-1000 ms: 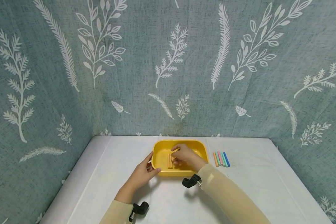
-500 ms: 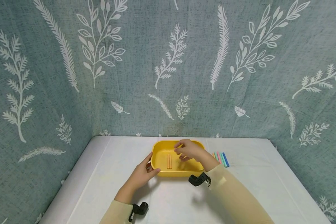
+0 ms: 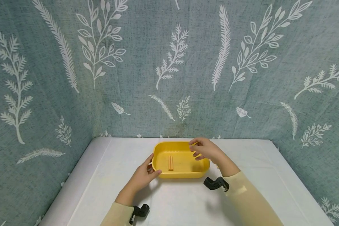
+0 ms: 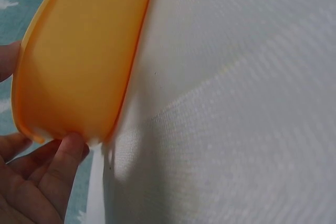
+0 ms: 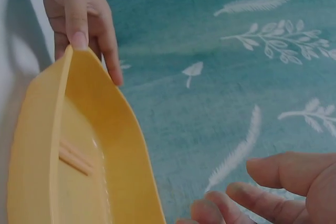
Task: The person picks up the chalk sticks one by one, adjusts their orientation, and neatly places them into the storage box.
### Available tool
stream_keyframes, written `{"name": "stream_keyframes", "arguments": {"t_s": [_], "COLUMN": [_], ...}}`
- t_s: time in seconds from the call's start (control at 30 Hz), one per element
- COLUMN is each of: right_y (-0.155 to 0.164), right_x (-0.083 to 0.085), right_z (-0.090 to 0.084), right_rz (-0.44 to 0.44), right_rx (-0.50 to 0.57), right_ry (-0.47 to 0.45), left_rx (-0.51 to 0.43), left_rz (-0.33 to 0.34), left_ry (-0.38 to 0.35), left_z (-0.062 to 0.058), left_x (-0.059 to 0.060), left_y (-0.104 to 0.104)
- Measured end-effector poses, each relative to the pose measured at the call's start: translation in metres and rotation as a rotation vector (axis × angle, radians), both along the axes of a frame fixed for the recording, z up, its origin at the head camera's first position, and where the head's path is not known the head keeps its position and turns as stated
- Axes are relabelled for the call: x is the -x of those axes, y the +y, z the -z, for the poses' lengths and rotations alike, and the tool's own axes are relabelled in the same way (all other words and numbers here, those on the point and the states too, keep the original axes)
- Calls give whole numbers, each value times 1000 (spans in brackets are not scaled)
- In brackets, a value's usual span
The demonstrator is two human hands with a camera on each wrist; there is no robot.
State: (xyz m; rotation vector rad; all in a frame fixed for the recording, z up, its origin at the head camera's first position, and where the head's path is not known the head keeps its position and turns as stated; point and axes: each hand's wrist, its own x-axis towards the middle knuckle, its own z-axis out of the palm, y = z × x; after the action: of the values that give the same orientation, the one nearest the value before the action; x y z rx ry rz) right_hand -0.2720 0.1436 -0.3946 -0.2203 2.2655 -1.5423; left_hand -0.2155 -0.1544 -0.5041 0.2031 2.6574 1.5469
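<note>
A yellow plastic tray point(image 3: 183, 174) stands on the white table, also seen in the left wrist view point(image 4: 79, 61) and the right wrist view point(image 5: 121, 124). Two orange chalk sticks point(image 3: 170, 163) lie side by side on its floor point(image 5: 76, 157). My left hand point(image 3: 145, 174) grips the tray's left rim, thumb on the near corner point(image 4: 68, 150) and fingers along the side point(image 5: 79, 19). My right hand point(image 3: 204, 150) hovers over the tray's far right corner, its fingers point(image 5: 273, 182) loosely curled and holding nothing.
White cloth point(image 3: 257, 175) covers the table, with bare room to the right and in front of the tray. A teal leaf-print curtain point(image 3: 169, 62) closes the back and both sides. Black wrist cameras point(image 3: 214, 183) sit on both forearms.
My right hand has lifted out of the tray and moved right, leaving the two orange sticks on its floor. Its wrist now hides the coloured sticks right of the tray. The left hand stayed.
</note>
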Motion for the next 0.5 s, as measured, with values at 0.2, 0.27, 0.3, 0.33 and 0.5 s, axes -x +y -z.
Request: {"name": "stream_keyframes", "arguments": {"t_s": [0.2,0.27,0.3,0.33,0.5], "right_y": [21,27,30,33,45], "right_x": [-1,-1,-1,-1,-2], "right_z": [3,5,7,9,19], "right_rz": [60,87,100,114,191], "right_rx": [-7,-20,-29,-37,-70], "right_ry": [19,37,49,62,138], "left_rx": [6,6,5,4,2], "left_rz": [0,3,2,1,-8], "left_ry": [-6,-3,-3,-4,-12], "left_z": [0,1,1,1,0], "left_x": [0,-1,-1,-1,-1], "left_y": [0,0,0,0,0]}}
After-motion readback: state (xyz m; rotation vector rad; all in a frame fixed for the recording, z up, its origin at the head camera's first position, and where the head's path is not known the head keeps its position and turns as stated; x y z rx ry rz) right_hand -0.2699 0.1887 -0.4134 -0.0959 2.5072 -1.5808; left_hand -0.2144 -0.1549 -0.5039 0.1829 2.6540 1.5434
